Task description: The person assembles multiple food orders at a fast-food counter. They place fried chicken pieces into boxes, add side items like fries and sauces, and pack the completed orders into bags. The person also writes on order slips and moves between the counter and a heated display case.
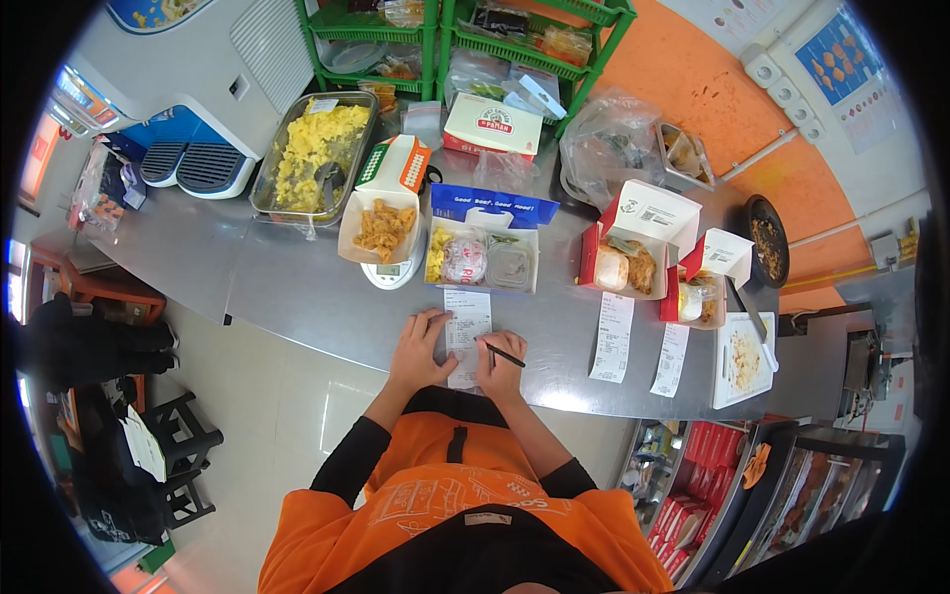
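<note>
My left hand point(421, 346) lies with its fingers spread over the left edge of a long paper receipt point(468, 322) at the table's front edge. In my right hand point(498, 374) a black pen point(507, 354) is gripped, its tip over the right side of that receipt. Just beyond the paper stands an open meal box point(495, 206) with a blue lid; a wrapped round item, yellow scrambled egg and a clear lidded cup sit inside. Left of it, an open carton of fried chicken point(384, 230) rests on a white kitchen scale point(391, 274).
Two open red-and-white chicken boxes point(648, 213) point(727, 255) stand to the right, with receipts point(613, 337) point(670, 361) before them. A knife point(752, 322) lies on a white cutting board point(734, 388). Behind are a scrambled egg tray point(317, 148), a closed box point(492, 124) and green racks point(520, 54).
</note>
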A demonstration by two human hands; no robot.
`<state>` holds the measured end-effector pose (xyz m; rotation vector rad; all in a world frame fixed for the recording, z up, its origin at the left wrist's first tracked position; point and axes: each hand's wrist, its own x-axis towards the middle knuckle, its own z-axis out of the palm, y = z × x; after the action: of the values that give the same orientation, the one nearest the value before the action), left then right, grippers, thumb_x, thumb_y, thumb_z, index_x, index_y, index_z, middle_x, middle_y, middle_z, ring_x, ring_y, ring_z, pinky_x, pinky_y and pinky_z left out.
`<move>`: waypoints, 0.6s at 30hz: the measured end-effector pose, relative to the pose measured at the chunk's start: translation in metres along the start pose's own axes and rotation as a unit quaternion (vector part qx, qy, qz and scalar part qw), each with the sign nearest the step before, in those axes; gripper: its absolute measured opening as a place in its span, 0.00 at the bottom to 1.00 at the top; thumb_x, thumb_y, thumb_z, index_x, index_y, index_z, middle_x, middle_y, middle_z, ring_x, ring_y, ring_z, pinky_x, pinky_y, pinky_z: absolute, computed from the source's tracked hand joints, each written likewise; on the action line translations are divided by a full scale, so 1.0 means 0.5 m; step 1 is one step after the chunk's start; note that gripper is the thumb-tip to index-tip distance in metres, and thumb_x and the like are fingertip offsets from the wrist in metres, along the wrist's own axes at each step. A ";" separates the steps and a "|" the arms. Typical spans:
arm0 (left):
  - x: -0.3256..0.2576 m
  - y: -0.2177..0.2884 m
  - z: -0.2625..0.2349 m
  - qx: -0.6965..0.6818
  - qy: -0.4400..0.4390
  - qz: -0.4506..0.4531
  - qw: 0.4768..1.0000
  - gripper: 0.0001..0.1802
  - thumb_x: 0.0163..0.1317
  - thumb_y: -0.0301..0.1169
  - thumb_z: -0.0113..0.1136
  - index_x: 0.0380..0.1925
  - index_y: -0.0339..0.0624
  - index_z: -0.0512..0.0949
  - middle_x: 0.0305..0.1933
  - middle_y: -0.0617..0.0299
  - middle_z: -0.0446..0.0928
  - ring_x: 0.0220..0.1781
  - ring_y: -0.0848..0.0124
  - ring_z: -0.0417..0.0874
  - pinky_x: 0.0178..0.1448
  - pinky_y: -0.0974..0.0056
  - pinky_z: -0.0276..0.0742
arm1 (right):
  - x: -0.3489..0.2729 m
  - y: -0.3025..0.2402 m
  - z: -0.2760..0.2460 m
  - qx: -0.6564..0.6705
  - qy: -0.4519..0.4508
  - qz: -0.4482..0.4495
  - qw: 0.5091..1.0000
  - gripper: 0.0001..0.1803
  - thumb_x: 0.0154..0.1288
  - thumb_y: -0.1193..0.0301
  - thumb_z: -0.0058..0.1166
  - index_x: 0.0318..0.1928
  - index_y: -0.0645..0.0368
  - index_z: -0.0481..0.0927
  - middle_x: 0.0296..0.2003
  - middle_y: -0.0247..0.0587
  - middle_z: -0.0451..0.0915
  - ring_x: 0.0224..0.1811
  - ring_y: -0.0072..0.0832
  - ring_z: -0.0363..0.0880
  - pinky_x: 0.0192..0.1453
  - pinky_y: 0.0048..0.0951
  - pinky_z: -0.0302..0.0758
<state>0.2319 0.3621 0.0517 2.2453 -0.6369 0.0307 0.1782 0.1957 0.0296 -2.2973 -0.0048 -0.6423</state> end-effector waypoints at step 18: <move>-0.001 0.001 0.002 -0.016 -0.012 0.005 1.000 0.37 0.38 0.32 0.63 0.56 0.39 0.70 0.55 0.50 0.67 0.55 0.49 0.68 0.60 0.52 0.69 | -0.031 -0.005 -0.019 0.028 -0.012 0.043 0.999 0.05 0.64 0.71 0.52 0.34 0.57 0.78 0.33 0.41 0.78 0.41 0.40 0.73 0.52 0.42 0.63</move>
<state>0.2310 0.3612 0.0511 2.2152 -0.6568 -0.0022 0.1598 0.1941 0.0300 -2.2371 0.0643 -0.5634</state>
